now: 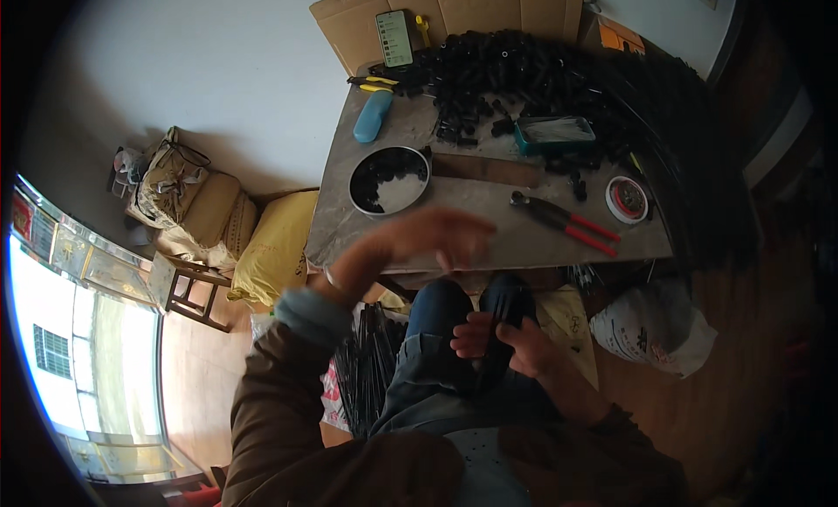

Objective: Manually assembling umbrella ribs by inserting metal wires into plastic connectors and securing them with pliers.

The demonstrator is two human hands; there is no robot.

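My left hand (432, 236) hangs over the near edge of the table, in front of the round pan (390, 212). Its fingers are partly stretched and the thumb is apart from them; the tips are blurred, and I see nothing held. Above my knees, my right hand (524, 343) is closed around thin black rods (503, 308), dark against my trousers, so their ends are hard to make out. Black pieces and a patch of small whitish bits lie in the pan. More long black rods (371, 363) stand beside my left leg.
Heaped black tubular pieces (524, 70) cover the table's back. Red-handled pliers (567, 223), a tape roll (627, 200), a teal box (554, 136), a blue case (374, 116) and a phone (394, 38) lie around. Long black strands (698, 166) hang over the right side, above a white bag (655, 328).
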